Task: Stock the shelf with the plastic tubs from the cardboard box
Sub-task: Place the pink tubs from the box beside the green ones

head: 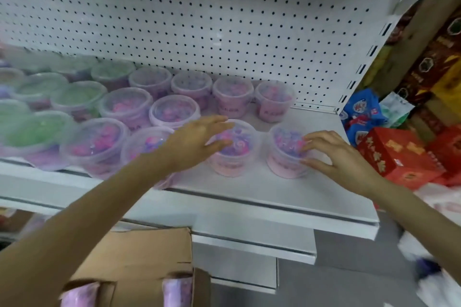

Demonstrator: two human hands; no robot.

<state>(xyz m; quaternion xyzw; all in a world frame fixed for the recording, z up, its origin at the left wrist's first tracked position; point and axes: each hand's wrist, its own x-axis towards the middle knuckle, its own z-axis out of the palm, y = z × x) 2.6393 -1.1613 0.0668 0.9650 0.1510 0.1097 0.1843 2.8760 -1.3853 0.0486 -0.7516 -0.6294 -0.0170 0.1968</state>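
Fingers of the left hand lie spread on the lid of one pink tub; the right hand seems to pinch the rim of the neighbouring tub, both near the front right corner of the shelf

The white shelf held rows of upright plastic tubs with clear lids, green-filled tubs at the left and pink-and-purple ones through the middle and along the back. At the front right two pink tubs stood upright, side by side and just apart: the inner tub lay under the straight fingers of my left hand, and the rightmost tub was pinched at its lid rim by my right hand. Below the shelf the brown cardboard box sat open, the pink sides of two more tubs showing at its near edge.
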